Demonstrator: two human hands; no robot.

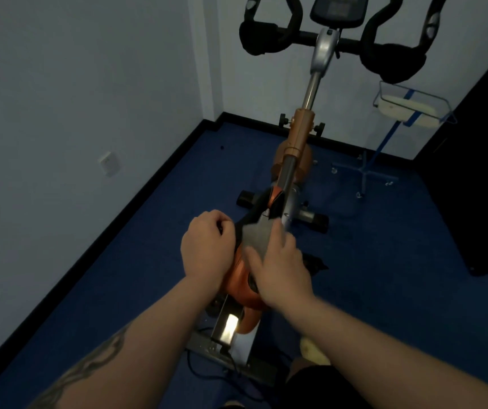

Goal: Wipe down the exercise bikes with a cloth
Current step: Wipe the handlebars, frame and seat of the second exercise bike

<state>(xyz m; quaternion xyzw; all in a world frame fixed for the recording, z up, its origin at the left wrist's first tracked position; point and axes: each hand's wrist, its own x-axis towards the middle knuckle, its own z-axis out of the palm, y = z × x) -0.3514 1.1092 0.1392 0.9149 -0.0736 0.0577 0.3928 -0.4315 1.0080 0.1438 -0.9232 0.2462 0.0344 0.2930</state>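
Exercise bike (297, 137) fills the frame's centre, its glossy orange rounded body under a chrome post and black padded handlebars at the top; both forearms reach in from below; the left hand (204, 249) curls around the bike's dark edge; the right hand (281, 270), fingers nearly straight, presses a grey cloth (259, 237) against it.

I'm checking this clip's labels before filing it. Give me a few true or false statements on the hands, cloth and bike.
1. The right hand rests on a grey cloth on the exercise bike. True.
2. The left hand grips the handlebars. False: it is curled low by the orange body, well short of the handlebars.
3. The floor is blue. True.
4. The bike's frame is green. False: it is orange.
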